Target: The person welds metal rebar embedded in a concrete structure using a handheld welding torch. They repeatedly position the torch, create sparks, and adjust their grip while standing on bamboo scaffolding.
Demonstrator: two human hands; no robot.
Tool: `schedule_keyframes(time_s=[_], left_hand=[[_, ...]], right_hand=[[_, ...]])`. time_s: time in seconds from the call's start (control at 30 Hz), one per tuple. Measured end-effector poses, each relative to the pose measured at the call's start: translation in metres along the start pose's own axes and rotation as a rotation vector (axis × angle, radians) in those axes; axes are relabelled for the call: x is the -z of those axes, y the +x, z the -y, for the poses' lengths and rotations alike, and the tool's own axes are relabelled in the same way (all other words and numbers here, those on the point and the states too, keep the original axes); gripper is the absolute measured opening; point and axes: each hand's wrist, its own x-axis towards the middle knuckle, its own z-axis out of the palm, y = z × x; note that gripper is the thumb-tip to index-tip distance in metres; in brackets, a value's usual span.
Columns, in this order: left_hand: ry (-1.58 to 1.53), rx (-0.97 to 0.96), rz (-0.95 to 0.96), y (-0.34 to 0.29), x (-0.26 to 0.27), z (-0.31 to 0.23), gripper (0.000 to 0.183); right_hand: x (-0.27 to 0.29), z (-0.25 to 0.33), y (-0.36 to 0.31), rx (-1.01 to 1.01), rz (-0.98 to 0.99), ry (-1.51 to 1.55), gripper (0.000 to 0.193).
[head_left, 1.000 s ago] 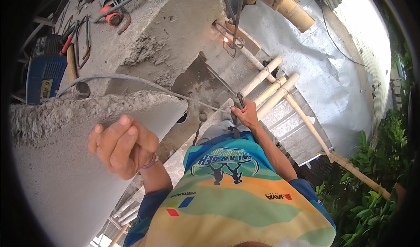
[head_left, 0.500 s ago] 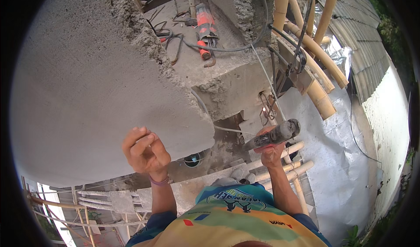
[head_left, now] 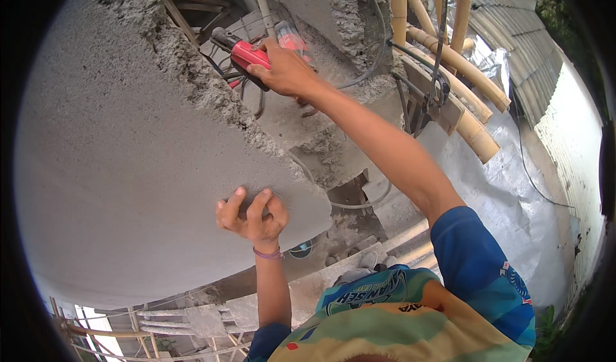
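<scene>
At the upper middle, my right hand (head_left: 282, 70) is wrapped round a red-and-black tool (head_left: 249, 55) with a thick body and a dark head pointing left. It is held over a ledge with cables and rods; its exact kind is hard to make out. My left hand (head_left: 253, 218) is raised with bent, spread fingers and nothing in them, in front of the smooth grey concrete surface (head_left: 141, 169). Whether its fingertips touch that surface I cannot tell. Just beyond my right hand lies a red plastic container (head_left: 292, 38), partly hidden by it.
Rough, broken concrete (head_left: 212, 92) edges the smooth surface. A grey cable (head_left: 359, 205) loops beneath my right arm. Bamboo poles (head_left: 459, 60) stand and lie at the upper right, beside a corrugated roof (head_left: 507, 28) and silvery sheeting (head_left: 494, 221). A dark bucket (head_left: 301, 249) is below.
My right hand has moved from the lower right up and forward to the ledge, holding the tool. My left hand has shifted right, its fingers spreading more.
</scene>
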Motion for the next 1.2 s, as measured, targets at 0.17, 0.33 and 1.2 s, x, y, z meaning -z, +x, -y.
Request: schedule_keyframes(time_s=[0.17,0.33,1.2], left_hand=[[-0.111,-0.068,-0.074,0.004,-0.008,-0.001,0.009],[-0.107,-0.137,-0.082,0.002,-0.011,0.005,0.005],[-0.194,-0.188,-0.077,0.005,-0.015,0.016,0.007]], right_hand=[[-0.079,-0.038,0.059,-0.111,0.118,-0.209,0.052],[-0.13,-0.062,0.066,-0.078,0.02,-0.423,0.051],[0.097,-0.16,-0.748,-1.487,0.215,-0.498,0.041]])
